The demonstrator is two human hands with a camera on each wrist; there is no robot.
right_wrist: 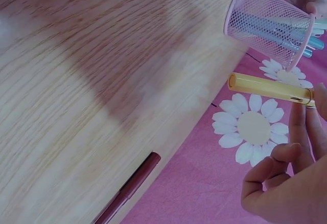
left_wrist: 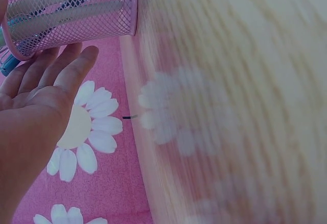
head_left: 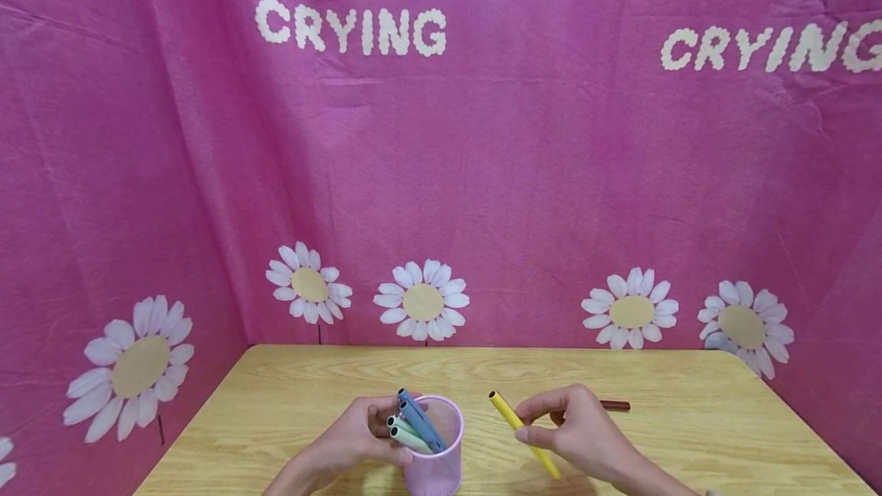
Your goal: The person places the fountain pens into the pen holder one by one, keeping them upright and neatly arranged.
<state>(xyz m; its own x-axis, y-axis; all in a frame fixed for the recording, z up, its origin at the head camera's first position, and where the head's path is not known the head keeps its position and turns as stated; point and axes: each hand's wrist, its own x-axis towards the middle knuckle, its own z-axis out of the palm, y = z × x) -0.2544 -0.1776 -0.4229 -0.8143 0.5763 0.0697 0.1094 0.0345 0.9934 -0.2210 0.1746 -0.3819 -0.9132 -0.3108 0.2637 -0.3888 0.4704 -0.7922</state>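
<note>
A pink mesh pen cup (head_left: 432, 473) stands on the table, with blue pens (head_left: 422, 423) and pale green pens (head_left: 408, 435) leaning in it. My left hand (head_left: 351, 435) holds the cup near its rim, thumb on the near side and fingers behind. In the left wrist view the fingers (left_wrist: 64, 71) lie along the mesh. To the right of the cup, my right hand (head_left: 586, 431) pinches a yellow pen (head_left: 507, 410) between thumb and fingers. That pen is tilted in the air, apart from the cup, as the right wrist view also shows.
A dark red pen (head_left: 615, 406) lies on the wooden table (head_left: 331, 373), partly hidden behind my right hand in the head view. A pink cloth (head_left: 517, 174) with printed daisies hangs around the table's back and sides.
</note>
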